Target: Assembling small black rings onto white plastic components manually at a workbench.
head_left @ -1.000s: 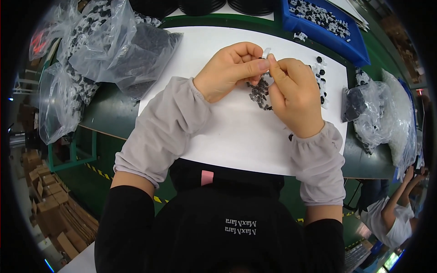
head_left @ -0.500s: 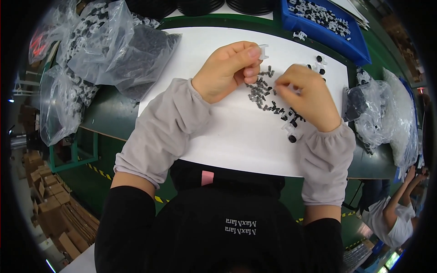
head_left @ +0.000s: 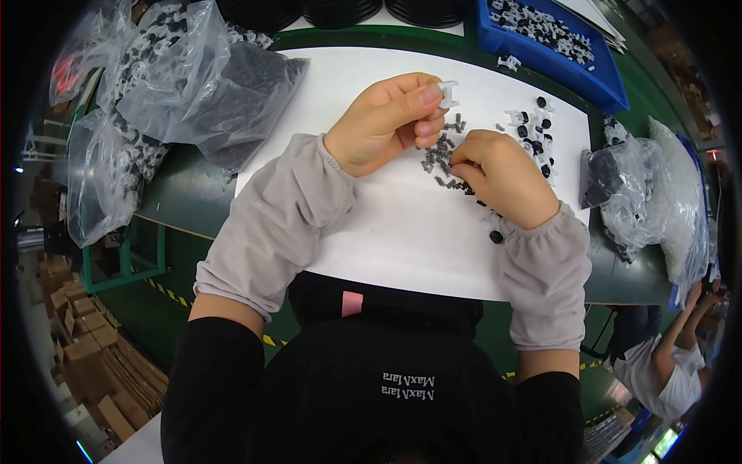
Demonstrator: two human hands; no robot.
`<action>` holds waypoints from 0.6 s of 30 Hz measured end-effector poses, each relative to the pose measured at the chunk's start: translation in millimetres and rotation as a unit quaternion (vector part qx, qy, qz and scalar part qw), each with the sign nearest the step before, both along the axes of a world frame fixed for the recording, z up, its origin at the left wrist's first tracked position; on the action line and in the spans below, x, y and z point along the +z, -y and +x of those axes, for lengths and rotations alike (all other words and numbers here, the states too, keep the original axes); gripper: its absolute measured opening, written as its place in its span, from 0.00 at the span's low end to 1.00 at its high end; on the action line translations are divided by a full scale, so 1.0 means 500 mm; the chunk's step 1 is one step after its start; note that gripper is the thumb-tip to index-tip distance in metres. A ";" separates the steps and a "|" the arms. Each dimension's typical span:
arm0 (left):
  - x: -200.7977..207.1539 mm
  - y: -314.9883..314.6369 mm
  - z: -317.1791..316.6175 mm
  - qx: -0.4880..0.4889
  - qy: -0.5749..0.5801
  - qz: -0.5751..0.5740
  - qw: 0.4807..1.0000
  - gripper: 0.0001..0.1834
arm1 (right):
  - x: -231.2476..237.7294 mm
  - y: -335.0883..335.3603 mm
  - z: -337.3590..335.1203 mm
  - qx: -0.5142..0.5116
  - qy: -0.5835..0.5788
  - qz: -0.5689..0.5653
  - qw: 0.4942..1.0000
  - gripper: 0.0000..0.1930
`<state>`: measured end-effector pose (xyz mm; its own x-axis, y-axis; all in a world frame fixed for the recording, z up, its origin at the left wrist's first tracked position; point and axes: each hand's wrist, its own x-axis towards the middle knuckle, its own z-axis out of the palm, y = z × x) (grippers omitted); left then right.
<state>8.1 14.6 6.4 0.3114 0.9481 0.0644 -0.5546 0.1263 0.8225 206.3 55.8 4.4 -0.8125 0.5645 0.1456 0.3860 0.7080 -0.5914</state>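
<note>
Pinched between the thumb and forefinger of my left hand (head_left: 386,120) is a small white plastic bracket (head_left: 448,95), held a little above the white sheet. My right hand (head_left: 502,176) is closed, fingertips together at the edge of a scattered pile of small dark grey parts (head_left: 439,153). Whether it grips one of them cannot be made out. To its right lie several white brackets with black wheels (head_left: 541,139). One black wheel (head_left: 496,237) shows beside my right wrist, where the sleeve partly hides other pieces.
A white sheet (head_left: 371,232) covers the table. At the far right stands a blue bin (head_left: 610,89) of white and black parts. Clear plastic bags (head_left: 178,93) of parts fill the left side, and more bags (head_left: 641,185) lie on the right. Another person (head_left: 665,375) is beyond, lower right.
My right hand has moved left and slightly down, onto the edge of the grey pile, uncovering the wheeled brackets on the right. My left hand keeps its pinch, with the white bracket turned more into view.
</note>
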 end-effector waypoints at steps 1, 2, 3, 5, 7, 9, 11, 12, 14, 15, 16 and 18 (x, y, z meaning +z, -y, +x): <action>0.000 0.000 0.000 0.000 0.000 0.000 1.000 0.11 | 0.000 -0.001 0.000 0.001 -0.002 -0.006 1.000 0.03; 0.001 0.000 0.000 -0.003 -0.005 -0.004 1.000 0.11 | 0.002 0.000 0.001 0.000 -0.002 -0.006 1.000 0.03; 0.001 0.000 0.000 -0.007 -0.011 -0.008 1.000 0.11 | 0.008 0.002 0.001 -0.015 0.009 -0.004 1.000 0.04; -0.003 0.002 -0.006 -0.020 -0.019 0.012 1.000 0.15 | 0.028 0.004 0.001 -0.026 0.019 -0.002 0.999 0.04; -0.007 0.002 -0.008 -0.036 -0.026 0.032 0.999 0.19 | 0.053 0.003 0.006 -0.084 -0.023 -0.085 0.993 0.05; -0.007 0.001 -0.006 -0.053 -0.037 0.037 0.997 0.21 | 0.049 0.006 0.007 -0.110 -0.112 -0.114 0.981 0.05; -0.007 0.001 -0.003 -0.054 -0.042 0.038 0.997 0.21 | 0.049 0.010 0.006 -0.135 -0.199 -0.143 0.960 0.04; -0.007 0.001 -0.002 -0.053 -0.048 0.039 0.997 0.22 | 0.054 0.013 0.002 -0.145 -0.236 -0.172 0.945 0.05; -0.010 0.001 -0.003 -0.056 -0.048 0.040 0.997 0.22 | 0.057 0.019 -0.003 -0.154 -0.271 -0.202 0.928 0.05; -0.012 0.001 -0.003 -0.057 -0.048 0.041 0.996 0.21 | 0.058 0.022 -0.004 -0.156 -0.316 -0.233 0.906 0.05; -0.014 0.001 -0.003 -0.057 -0.048 0.041 0.996 0.21 | 0.058 0.025 -0.007 -0.156 -0.360 -0.263 0.881 0.05; -0.019 0.000 -0.002 -0.050 -0.052 0.039 0.997 0.20 | 0.056 0.038 -0.019 -0.144 -0.387 -0.269 0.870 0.06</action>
<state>7.1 14.5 -2.9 0.4128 0.9055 0.0988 -0.4536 0.1103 0.8844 196.8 36.8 32.5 -0.4015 0.8846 0.2372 -0.1595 0.1874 -0.9692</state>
